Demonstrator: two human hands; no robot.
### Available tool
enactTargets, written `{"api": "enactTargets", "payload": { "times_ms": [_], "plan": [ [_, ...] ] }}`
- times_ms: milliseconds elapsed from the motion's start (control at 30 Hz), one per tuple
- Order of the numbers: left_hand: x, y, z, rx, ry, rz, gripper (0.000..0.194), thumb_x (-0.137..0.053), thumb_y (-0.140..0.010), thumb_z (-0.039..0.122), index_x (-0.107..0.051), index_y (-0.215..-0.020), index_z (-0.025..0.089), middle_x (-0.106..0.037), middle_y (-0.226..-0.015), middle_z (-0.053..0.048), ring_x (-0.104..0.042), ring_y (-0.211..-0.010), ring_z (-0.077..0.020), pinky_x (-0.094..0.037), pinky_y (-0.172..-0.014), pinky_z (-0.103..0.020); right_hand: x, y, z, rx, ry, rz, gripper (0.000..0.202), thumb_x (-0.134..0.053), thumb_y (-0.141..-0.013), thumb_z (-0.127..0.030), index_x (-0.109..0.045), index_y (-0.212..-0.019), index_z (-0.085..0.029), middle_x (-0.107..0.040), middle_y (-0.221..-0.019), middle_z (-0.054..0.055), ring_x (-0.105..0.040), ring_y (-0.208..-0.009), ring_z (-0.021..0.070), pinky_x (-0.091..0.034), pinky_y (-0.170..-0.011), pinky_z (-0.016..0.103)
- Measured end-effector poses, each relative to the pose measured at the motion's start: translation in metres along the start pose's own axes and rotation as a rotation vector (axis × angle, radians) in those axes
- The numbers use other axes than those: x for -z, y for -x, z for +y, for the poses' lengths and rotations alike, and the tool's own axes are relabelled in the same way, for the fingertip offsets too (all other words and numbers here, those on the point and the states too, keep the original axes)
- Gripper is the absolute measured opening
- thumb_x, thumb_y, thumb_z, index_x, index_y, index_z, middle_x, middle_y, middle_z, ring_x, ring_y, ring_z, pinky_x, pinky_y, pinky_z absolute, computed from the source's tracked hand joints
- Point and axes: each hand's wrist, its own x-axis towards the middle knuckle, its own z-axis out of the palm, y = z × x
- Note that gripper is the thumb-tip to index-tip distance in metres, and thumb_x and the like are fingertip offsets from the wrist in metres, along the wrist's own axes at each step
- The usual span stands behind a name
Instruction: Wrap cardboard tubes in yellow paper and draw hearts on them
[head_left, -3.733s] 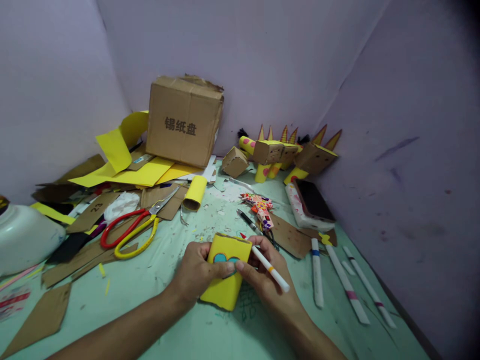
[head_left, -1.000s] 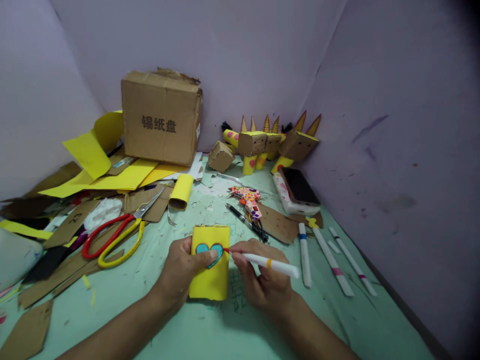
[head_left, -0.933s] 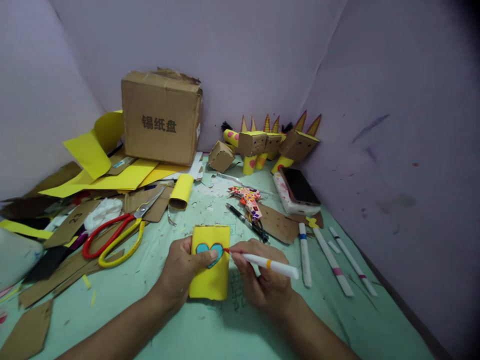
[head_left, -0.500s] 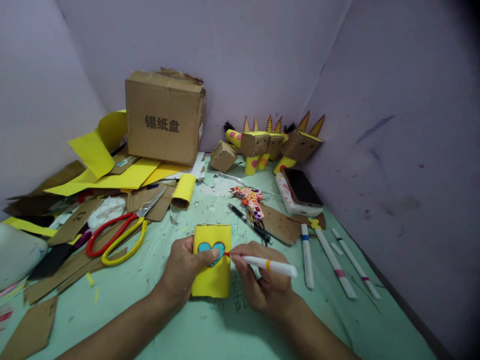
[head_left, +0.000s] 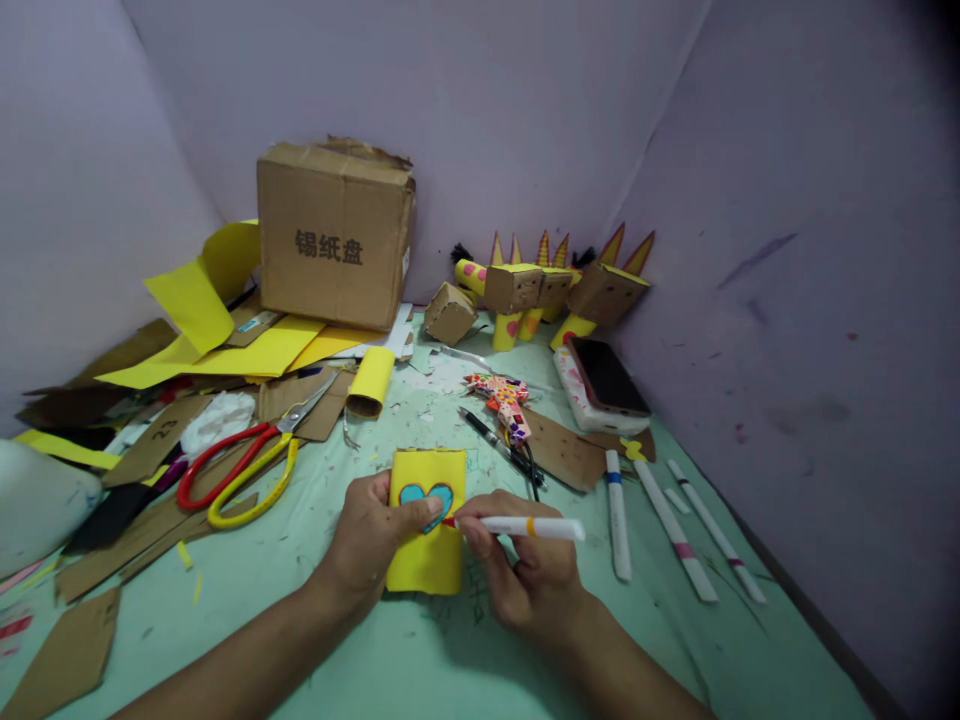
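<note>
My left hand [head_left: 375, 535] grips a yellow paper-covered tube [head_left: 425, 568] by its left side, the thumb lying across its front. On that face is a blue heart [head_left: 421, 497] with a dark reddish outline. In my right hand [head_left: 525, 570] is a white marker [head_left: 517, 525] with an orange band, pinched between thumb and fingers. Its red tip meets the yellow paper at the heart's lower right edge. A second yellow tube [head_left: 371, 380] lies on the green-covered table [head_left: 360, 660] beyond my left hand.
Scissors [head_left: 277, 440] with red and yellow handles rest at left among cardboard scraps. Behind stands a cardboard box [head_left: 334, 240]. Several animal figures [head_left: 517, 290] line the back. A glue gun [head_left: 506, 398], a black pen [head_left: 487, 435], a phone [head_left: 609, 375] and several markers [head_left: 619, 515] lie at right.
The marker tip has moved a little down and left along the heart's right edge, and the marker now lies more level. The whole view has shifted slightly.
</note>
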Motion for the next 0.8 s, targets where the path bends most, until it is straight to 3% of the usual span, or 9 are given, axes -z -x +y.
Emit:
{"api": "enactTargets", "payload": {
  "times_ms": [800],
  "plan": [
    [0.0007, 0.0013, 0.0015, 0.000, -0.032, -0.021, 0.036, -0.080, -0.046, 0.030, -0.067, -0.073, 0.011, -0.066, -0.057, -0.004, -0.058, -0.047, -0.0168, -0.047, -0.045, -0.027, 0.0010, 0.0022, 0.0072, -0.050, 0.031, 0.138, 0.013, -0.050, -0.082, -0.009, -0.060, -0.085, -0.017, -0.066, -0.068, 0.004, -0.061, -0.054, 0.0131, -0.048, -0.047, 0.022]
  ]
}}
